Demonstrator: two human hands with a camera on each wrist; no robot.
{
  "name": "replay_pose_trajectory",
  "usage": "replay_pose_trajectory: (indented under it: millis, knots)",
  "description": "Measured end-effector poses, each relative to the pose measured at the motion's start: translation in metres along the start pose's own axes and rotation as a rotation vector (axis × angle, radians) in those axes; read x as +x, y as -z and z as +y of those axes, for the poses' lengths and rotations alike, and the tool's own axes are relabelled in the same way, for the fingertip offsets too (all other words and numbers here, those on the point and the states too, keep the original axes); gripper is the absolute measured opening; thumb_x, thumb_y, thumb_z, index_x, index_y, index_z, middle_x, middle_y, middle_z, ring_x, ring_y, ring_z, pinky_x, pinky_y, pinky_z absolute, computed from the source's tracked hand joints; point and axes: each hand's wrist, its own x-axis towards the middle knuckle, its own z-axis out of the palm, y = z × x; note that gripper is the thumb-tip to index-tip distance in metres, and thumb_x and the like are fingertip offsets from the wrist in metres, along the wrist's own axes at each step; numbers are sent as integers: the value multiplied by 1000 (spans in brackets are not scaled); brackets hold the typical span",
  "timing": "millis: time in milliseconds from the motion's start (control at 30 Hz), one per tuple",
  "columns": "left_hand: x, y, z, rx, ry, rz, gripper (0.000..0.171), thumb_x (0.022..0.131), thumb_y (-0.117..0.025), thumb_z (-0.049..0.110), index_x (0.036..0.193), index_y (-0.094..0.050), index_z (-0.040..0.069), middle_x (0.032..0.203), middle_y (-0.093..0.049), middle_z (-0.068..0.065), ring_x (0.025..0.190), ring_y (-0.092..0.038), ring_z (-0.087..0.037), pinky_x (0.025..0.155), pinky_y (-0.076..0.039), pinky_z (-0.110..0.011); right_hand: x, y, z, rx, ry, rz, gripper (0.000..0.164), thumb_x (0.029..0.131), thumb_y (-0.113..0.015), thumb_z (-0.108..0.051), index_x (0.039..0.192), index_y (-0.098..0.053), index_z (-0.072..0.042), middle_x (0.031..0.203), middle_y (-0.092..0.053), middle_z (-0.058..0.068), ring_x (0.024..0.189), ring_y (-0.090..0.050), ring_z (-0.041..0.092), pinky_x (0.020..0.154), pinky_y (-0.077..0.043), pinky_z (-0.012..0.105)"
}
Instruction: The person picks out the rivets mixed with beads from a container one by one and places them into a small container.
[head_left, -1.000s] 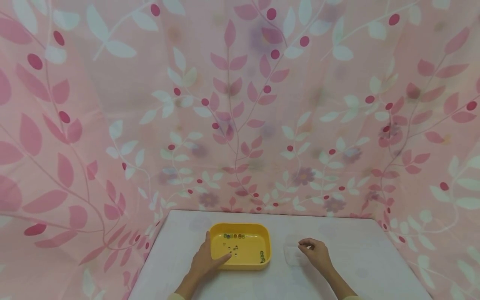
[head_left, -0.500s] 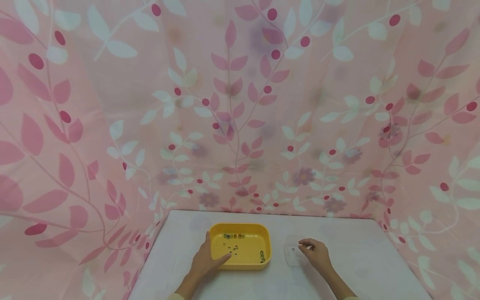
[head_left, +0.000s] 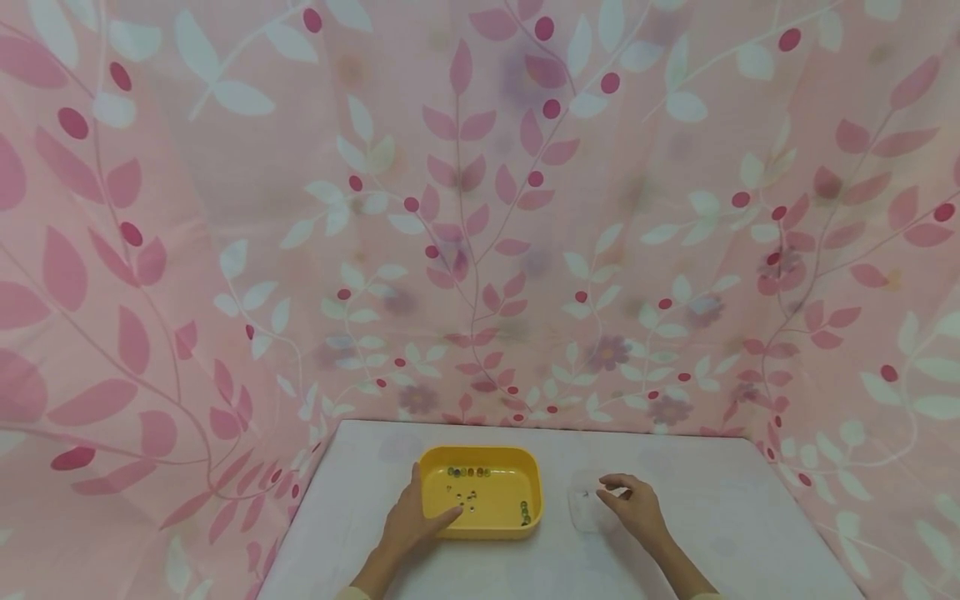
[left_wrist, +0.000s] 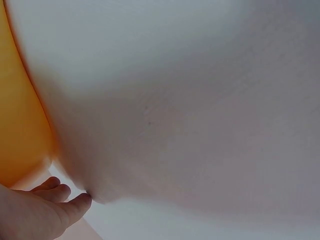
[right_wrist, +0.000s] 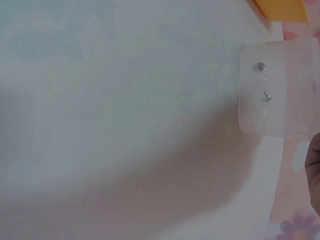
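Observation:
My left hand (head_left: 407, 518) rests at the near left corner of a yellow tray (head_left: 517, 452). Its fingers lie along the outer left wall and the thumb reaches across the front rim. Inside are a row of coloured glass marbles (head_left: 471, 472), a short line of greenish ones (head_left: 524, 512) and several small shiny pieces (head_left: 472, 509). To the right stands a clear plastic container (head_left: 579, 518). My right hand (head_left: 636, 505) is over its right side, thumb and forefinger a little apart. The right wrist view shows small shiny pieces (right_wrist: 260, 66) in the container.
A white cloth (head_left: 712, 500) covers the table. Pink leaf-patterned curtains (head_left: 480, 250) hang behind it and along both sides. The tray and container stand side by side, with a strip of cloth between them.
A small shiny piece now shows in the clear container, where none was seen a second ago. The right thumb and forefinger have parted slightly. The left hand and tray have stayed put.

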Motion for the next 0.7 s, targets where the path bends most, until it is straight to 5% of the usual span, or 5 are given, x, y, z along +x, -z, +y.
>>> replay_pose_trajectory:
  millis: [233, 333, 433, 533, 700]
  knots:
    - [-3, 0, 1, 0, 3, -5, 129, 71, -72, 72, 157, -9, 0, 147, -44, -30, 130, -49, -46, 103, -42, -60, -4, 10, -2, -10, 20, 70, 45, 85, -79, -26, 124, -65, -7, 115, -63, 17, 70, -57, 6, 56, -47, 21]
    - [-4, 1, 2, 3, 2, 1, 129, 71, -72, 72, 158, -8, 0, 147, -43, -30, 130, -48, -47, 103, -41, -61, -4, 16, -1, -66, 46, 109, 61, 90, -73, -33, 141, -50, -7, 130, -52, 22, 86, -62, 17, 63, -50, 23]
    - [-4, 0, 0, 9, 1, 1, 129, 71, -72, 72, 157, -8, 0, 147, -43, -30, 129, -49, -47, 103, -41, -61, -6, 21, 2, -93, 40, 83, 77, 94, -66, -39, 153, -30, -5, 147, -33, 28, 108, -59, 36, 82, -55, 39]
    - [-5, -1, -2, 14, 9, -5, 129, 71, -72, 72, 157, -8, 0, 146, -44, -30, 128, -50, -46, 102, -42, -61, -8, 24, 3, -167, 22, 37, 88, 96, -60, -47, 158, -14, -5, 157, -14, 32, 129, -43, 50, 98, -43, 65]
    - [-1, 2, 1, 1, -6, 2, 128, 72, -71, 73, 158, -8, 3, 145, -46, -29, 125, -52, -45, 101, -43, -60, -7, 26, 5, -363, 85, 41, 95, 93, -59, -54, 159, -9, -7, 159, -2, 35, 136, -29, 59, 96, -27, 82]
